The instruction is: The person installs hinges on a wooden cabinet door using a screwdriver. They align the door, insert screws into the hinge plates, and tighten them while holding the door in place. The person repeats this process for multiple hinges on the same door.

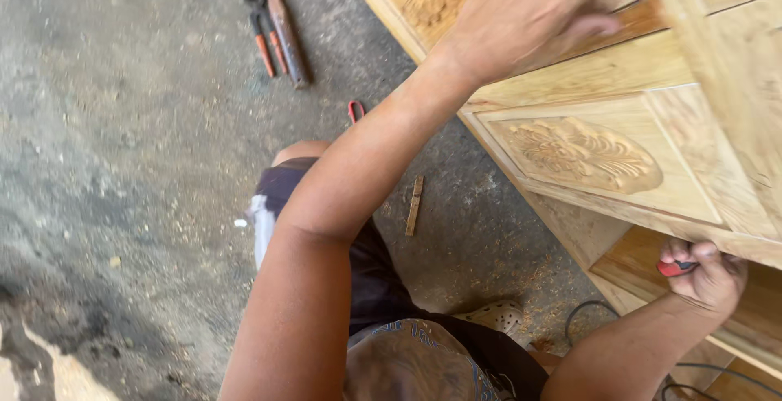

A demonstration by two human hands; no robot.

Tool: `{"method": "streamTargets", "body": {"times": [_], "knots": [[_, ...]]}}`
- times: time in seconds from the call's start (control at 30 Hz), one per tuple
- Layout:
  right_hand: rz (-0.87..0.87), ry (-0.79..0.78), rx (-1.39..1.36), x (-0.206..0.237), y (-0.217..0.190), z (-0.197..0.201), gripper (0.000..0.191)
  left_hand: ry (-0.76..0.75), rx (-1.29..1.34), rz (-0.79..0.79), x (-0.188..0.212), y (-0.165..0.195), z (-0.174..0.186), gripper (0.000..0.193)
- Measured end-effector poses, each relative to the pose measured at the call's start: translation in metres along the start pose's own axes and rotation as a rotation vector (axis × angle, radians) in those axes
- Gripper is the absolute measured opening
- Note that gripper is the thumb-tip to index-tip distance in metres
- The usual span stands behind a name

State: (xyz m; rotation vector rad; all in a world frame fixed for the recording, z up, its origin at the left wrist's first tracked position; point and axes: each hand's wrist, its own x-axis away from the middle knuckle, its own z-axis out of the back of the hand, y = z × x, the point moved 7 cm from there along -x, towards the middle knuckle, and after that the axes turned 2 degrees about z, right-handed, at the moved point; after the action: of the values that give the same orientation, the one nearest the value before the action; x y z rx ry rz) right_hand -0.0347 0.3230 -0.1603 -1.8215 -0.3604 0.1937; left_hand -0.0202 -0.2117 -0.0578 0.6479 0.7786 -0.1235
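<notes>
My left hand (521, 14) reaches up onto a pale carved wooden door panel (582, 155) that leans across the right side. Its fingers and thumb spread toward the end of a blurred wooden slat (717, 67) lying diagonally over the panel. Whether they grip the slat is unclear. My right hand (710, 275) is low at the right, against the panel's lower frame, closed around a small red-handled tool (674, 268). Most of the tool is hidden in the fist.
On the dusty concrete floor lie orange-handled pincers (262, 35) next to a wooden-handled hammer (287, 30), a small red loop (356, 110) and a short wood offcut (415, 204). A black cable (582, 311) and a perforated shoe (498, 316) are near sawdust below the panel.
</notes>
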Motion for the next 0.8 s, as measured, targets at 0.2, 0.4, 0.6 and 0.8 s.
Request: {"method": "streamTargets", "body": {"times": [0.2,0.4,0.6,0.8], "knots": [[0.025,0.325,-0.188,0.036,0.014,-0.037,0.021,0.136,0.063,0.092,0.031,-0.007,-0.013,0.088],[0.129,0.527,0.001,0.044,0.013,-0.049,0.033,0.076,0.039,0.095,0.052,-0.034,-0.049,0.082],[0.099,0.585,-0.084,0.033,0.016,-0.049,0.021,0.127,0.004,0.048,0.053,-0.035,-0.057,0.083],[0.116,0.738,0.089,0.044,0.017,-0.047,0.036,0.090,0.086,0.062,0.052,-0.035,-0.059,0.079]]}}
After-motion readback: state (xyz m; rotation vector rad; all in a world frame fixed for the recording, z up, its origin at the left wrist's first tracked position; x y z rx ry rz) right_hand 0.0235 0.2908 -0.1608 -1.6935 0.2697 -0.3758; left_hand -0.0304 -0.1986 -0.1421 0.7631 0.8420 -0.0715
